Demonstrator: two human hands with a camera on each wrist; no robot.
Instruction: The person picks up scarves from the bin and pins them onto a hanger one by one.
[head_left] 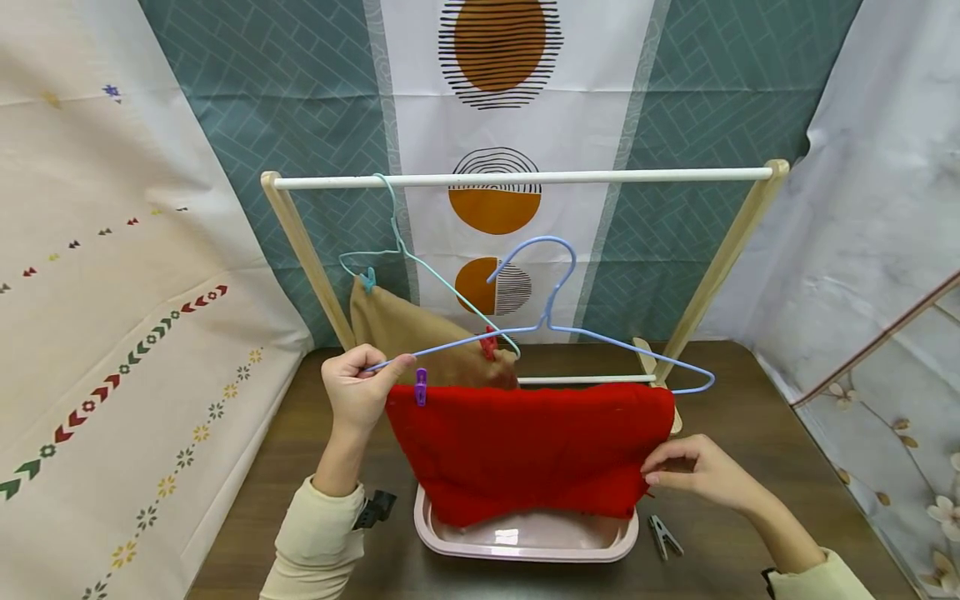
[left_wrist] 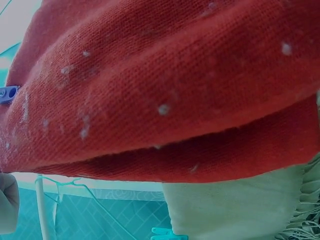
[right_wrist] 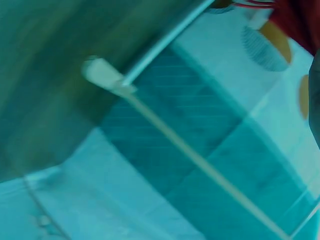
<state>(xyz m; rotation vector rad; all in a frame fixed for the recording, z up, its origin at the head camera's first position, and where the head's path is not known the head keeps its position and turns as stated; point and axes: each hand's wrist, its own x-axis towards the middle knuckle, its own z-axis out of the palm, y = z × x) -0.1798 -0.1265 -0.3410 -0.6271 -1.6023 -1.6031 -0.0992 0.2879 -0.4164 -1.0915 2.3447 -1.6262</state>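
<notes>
My left hand [head_left: 362, 387] grips the left end of a blue clothes hanger [head_left: 626, 343], beside the top corner of a red cloth [head_left: 525, 450]. The cloth hangs from the hanger, its top hiding most of the lower bar. A purple clothespin [head_left: 421, 387] is clipped at the cloth's top left. At the cloth's right edge, my right hand [head_left: 701, 473] pinches the fabric between thumb and fingertips. Folded red layers fill most of the left wrist view, and only a corner of the cloth [right_wrist: 300, 22] appears in the blurred right wrist view.
Behind stands a wooden rack with a white rail [head_left: 585, 177]. A mint hanger [head_left: 442, 282] hangs there with a tan cloth [head_left: 420, 337], held by a blue clip [head_left: 367, 279] and a red clip [head_left: 489, 343]. Below lies a pink tray [head_left: 525, 548]; a grey clothespin [head_left: 664, 537] lies right of it.
</notes>
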